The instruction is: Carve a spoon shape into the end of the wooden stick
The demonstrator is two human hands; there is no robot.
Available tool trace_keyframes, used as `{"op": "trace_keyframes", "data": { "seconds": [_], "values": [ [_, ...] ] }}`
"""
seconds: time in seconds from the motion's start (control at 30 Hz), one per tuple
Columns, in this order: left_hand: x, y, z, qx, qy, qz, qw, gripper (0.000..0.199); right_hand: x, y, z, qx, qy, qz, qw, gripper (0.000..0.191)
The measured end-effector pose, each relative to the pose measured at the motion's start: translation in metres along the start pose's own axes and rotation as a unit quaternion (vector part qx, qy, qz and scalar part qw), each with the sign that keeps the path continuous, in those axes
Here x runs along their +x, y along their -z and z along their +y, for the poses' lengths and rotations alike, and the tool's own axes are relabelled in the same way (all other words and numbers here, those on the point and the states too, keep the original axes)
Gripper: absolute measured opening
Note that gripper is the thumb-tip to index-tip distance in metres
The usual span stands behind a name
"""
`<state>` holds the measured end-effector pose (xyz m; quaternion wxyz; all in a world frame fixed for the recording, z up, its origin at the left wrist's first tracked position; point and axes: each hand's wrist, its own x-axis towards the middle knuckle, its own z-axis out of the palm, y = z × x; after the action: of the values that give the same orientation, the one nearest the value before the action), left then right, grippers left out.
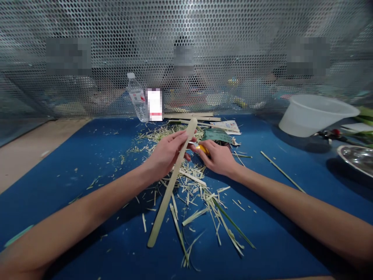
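Note:
My left hand (166, 153) grips a long, pale bamboo strip (171, 190) near its upper end, and the lower end rests on the blue mat (87, 155). My right hand (218, 157) is shut on a small yellow-handled knife (202, 149). Its blade sits close to the strip, just above my left fingers, though the fingers partly hide the contact. A loose pile of pale and green shavings (192, 202) lies beneath both hands.
A plastic water bottle (136, 97) and a blurred white object (154, 104) stand at the mat's far edge, before a perforated metal screen (186, 39). Bamboo strips (192, 116) and papers (225, 126) lie nearby. A white plastic tub (314, 114) and metal dish (357, 159) sit right.

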<state>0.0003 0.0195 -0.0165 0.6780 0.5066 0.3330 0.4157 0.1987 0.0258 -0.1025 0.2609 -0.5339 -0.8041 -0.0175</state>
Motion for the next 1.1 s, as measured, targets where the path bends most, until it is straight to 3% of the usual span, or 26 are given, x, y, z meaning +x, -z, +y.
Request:
{"op": "trace_keyframes", "data": {
  "seconds": [0.13,0.37,0.57,0.67,0.8,1.1],
  "values": [
    [0.000,0.004,0.003,0.034,-0.037,-0.040,0.998,0.019,0.000,0.001,-0.001,-0.002,-0.004,-0.005,1.000,0.040],
    [-0.007,0.006,0.018,0.068,-0.145,-0.073,0.984,0.043,0.001,0.000,-0.001,-0.008,-0.007,-0.003,1.000,0.044],
    [-0.013,0.010,0.055,0.077,-0.326,-0.031,0.942,0.034,0.001,-0.001,0.000,-0.002,-0.003,-0.003,1.000,0.043],
    [-0.012,0.014,0.060,0.109,-0.378,-0.011,0.919,0.037,0.001,-0.001,-0.001,-0.001,-0.003,-0.003,1.000,0.043],
    [-0.007,0.018,0.052,0.163,-0.327,-0.017,0.931,0.048,0.001,-0.003,-0.001,-0.001,-0.002,-0.002,1.000,0.042],
    [-0.004,0.022,0.049,0.141,-0.247,0.013,0.959,0.042,0.001,-0.002,-0.003,0.005,-0.001,-0.002,1.000,0.042]
  ]
}}
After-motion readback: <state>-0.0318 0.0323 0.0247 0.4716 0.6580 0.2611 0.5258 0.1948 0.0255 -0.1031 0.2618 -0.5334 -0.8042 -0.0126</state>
